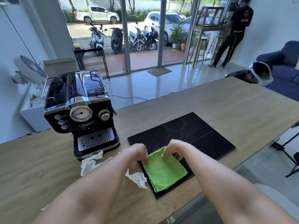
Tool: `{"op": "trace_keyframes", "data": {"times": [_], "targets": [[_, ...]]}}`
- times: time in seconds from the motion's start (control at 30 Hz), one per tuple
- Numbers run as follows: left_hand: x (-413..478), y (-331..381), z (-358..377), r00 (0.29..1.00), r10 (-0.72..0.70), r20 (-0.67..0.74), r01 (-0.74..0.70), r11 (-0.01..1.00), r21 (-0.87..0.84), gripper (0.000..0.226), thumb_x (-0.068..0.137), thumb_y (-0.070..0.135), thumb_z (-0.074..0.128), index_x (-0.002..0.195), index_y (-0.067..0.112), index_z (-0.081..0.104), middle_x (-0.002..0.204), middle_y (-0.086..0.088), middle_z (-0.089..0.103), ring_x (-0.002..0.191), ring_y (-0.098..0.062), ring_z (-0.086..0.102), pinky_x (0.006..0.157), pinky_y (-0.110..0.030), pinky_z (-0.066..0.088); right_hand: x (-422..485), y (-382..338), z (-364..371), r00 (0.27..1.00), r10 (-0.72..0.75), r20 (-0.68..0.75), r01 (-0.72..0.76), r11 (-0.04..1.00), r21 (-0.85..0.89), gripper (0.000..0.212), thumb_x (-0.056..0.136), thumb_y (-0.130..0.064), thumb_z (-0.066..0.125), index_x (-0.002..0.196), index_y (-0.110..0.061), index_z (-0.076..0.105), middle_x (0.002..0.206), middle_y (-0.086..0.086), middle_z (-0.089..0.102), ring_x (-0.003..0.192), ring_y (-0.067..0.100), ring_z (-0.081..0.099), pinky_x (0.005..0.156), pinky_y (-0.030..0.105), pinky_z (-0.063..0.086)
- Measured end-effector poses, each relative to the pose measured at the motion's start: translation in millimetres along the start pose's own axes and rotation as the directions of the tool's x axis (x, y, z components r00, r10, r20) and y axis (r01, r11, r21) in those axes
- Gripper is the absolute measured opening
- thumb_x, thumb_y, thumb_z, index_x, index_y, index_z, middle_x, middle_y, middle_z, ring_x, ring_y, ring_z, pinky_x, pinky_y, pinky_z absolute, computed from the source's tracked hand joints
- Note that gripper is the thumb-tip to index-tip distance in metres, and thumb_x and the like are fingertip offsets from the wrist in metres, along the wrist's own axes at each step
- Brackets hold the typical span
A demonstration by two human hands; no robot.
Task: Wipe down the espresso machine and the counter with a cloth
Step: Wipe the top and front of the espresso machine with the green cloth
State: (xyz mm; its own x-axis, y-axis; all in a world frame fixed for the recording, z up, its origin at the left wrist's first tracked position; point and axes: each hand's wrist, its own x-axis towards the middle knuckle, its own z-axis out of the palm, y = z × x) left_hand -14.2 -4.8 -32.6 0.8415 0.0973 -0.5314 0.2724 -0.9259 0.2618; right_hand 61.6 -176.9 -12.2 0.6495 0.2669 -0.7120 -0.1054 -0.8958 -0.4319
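Pinching the far edge of the green cloth from both sides, we have our left hand at its left corner and our right hand at its right one. Each grip is closed lightly on the fabric, fingertips curled over the edge, nothing else in either hand. We judge this two-handed hold is meant to keep the folded pad square as it comes up, so the layers stay stacked and give a thick wiping face.

That cloth lies folded on the near left corner of the black rubber mat, its near corner reaching almost to the mat's front edge. It sits there, we think, because the mat marks a handy parking spot just beside the machine.

Off to the left stands the espresso machine, upright on the desk, its drip tray facing us and just clear of the mat. Crumpled white paper lies in front of the machine's base, and another scrap touches the mat's left edge beside the cloth. These would get in the way of a clean pass over the wood, so we would expect to clear them first.

No wiping appears to have started; the task seems to stand at its opening step.
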Motion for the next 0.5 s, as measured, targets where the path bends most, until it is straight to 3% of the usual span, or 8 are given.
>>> {"op": "trace_keyframes", "data": {"times": [0.1, 0.17, 0.23, 0.27, 0.37, 0.43, 0.5], "targets": [[-5.5, -2.1, -10.4, 0.995, 0.042, 0.086, -0.005, 0.92, -0.391, 0.008, 0.076, 0.018, 0.067, 0.08, 0.019, 0.06, 0.08, 0.001, 0.061, 0.07, -0.014, 0.06, 0.076, -0.034, 0.056, -5.6, 8.4, -8.2, 0.99, -0.016, 0.14, -0.029, 0.949, 0.314, 0.03, 0.083, -0.011, 0.075, 0.107, -0.002, 0.062, 0.111, 0.016, 0.066, 0.095, 0.03, 0.066, 0.086, 0.047, 0.056], [-14.8, -3.4, -25.9, 0.986, 0.128, 0.106, -0.026, 0.748, -0.663, 0.008, 0.081, 0.012, 0.063, 0.085, 0.017, 0.057, 0.083, -0.004, 0.062, 0.072, -0.017, 0.063, 0.077, -0.035, 0.057, -9.7, 14.2, -15.1, 0.971, -0.114, 0.209, -0.016, 0.844, 0.536, 0.042, 0.085, -0.014, 0.071, 0.124, -0.002, 0.057, 0.123, 0.016, 0.062, 0.103, 0.03, 0.064, 0.096, 0.048, 0.052], [-21.0, -5.4, -44.2, 0.977, 0.209, 0.032, -0.09, 0.548, -0.832, 0.012, 0.085, 0.009, 0.063, 0.092, 0.015, 0.055, 0.087, -0.007, 0.064, 0.078, -0.02, 0.065, 0.073, -0.034, 0.059, -11.8, 20.7, -22.2, 0.942, -0.257, 0.214, 0.021, 0.684, 0.729, 0.063, 0.08, -0.02, 0.076, 0.135, -0.002, 0.052, 0.122, 0.016, 0.061, 0.101, 0.03, 0.063, 0.097, 0.048, 0.05], [-25.2, -4.6, -54.3, 0.973, 0.229, -0.014, -0.12, 0.457, -0.881, 0.016, 0.085, 0.008, 0.065, 0.095, 0.014, 0.055, 0.088, -0.006, 0.065, 0.078, -0.02, 0.066, 0.071, -0.033, 0.059, -14.0, 23.6, -24.3, 0.921, -0.33, 0.208, 0.026, 0.584, 0.811, 0.068, 0.076, -0.022, 0.079, 0.136, -0.002, 0.052, 0.12, 0.016, 0.062, 0.1, 0.03, 0.064, 0.096, 0.047, 0.051], [-40.3, 5.4, -93.4, 0.955, 0.278, -0.107, -0.185, 0.273, -0.944, 0.024, 0.083, 0.007, 0.068, 0.104, 0.012, 0.056, 0.087, -0.005, 0.065, 0.072, -0.016, 0.064, 0.067, -0.029, 0.058, -23.4, 17.8, -29.2, 0.854, -0.506, 0.124, 0.018, 0.267, 0.964, 0.054, 0.086, -0.031, 0.07, 0.13, -0.002, 0.058, 0.12, 0.019, 0.064, 0.106, 0.034, 0.064, 0.096, 0.047, 0.049], [-53.1, 17.2, -120.3, 0.941, 0.299, -0.157, -0.234, 0.243, -0.941, 0.032, 0.082, 0.01, 0.07, 0.111, 0.008, 0.057, 0.087, -0.004, 0.065, 0.072, -0.015, 0.062, 0.067, -0.026, 0.056, -27.9, 6.9, -28.1, 0.783, -0.619, 0.055, 0.02, 0.114, 0.993, 0.056, 0.091, -0.038, 0.061, 0.133, -0.002, 0.054, 0.128, 0.021, 0.059, 0.116, 0.037, 0.059, 0.1, 0.051, 0.045], [-65.8, 28.5, -144.4, 0.937, 0.271, -0.222, -0.29, 0.245, -0.925, 0.031, 0.082, 0.012, 0.071, 0.11, 0.008, 0.059, 0.086, -0.004, 0.066, 0.069, -0.014, 0.061, 0.066, -0.024, 0.055, -36.2, -9.0, -24.1, 0.689, -0.725, -0.006, 0.036, 0.025, 0.999, 0.059, 0.091, -0.04, 0.055, 0.136, -0.002, 0.052, 0.133, 0.023, 0.057, 0.122, 0.039, 0.055, 0.103, 0.054, 0.041]]}}
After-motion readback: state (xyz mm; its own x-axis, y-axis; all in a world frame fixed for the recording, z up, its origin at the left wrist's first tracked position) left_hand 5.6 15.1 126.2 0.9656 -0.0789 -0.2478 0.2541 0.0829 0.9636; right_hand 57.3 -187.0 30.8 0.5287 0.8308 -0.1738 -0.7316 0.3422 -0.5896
